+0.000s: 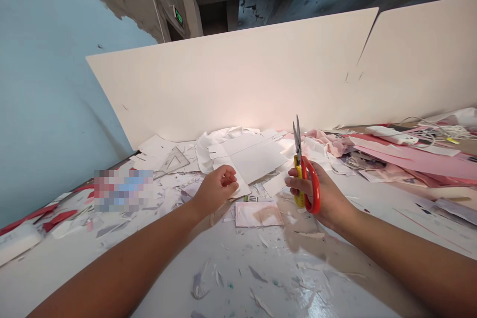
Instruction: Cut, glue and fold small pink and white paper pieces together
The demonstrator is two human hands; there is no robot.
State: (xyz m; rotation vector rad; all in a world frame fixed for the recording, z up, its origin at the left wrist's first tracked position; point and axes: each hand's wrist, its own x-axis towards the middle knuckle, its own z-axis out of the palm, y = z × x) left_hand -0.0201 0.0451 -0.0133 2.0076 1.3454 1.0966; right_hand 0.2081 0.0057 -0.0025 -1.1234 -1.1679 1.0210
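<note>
My right hand (328, 196) grips a pair of red-handled scissors (313, 191), with the metal blades pointing up and nearly together. Yellow tape with dark marks, like a measuring tape (298, 186), is around or against one handle; I cannot tell which. My left hand (216, 188) is beside a sheet of white card (257, 161), its fingers loosely curled and the thumb apart from them. Nothing shows in it. Below and between the hands, a small pale pink rectangular piece (259, 214) lies flat on the white table (179, 285).
A clear triangle ruler (175, 160) lies at the back left. Paper scraps litter the table. Pink and red sheets (417, 161) are piled at right, near a white power strip (392, 135) with cables. A white panel (231, 84) stands behind; a blue wall (55, 84) is at left.
</note>
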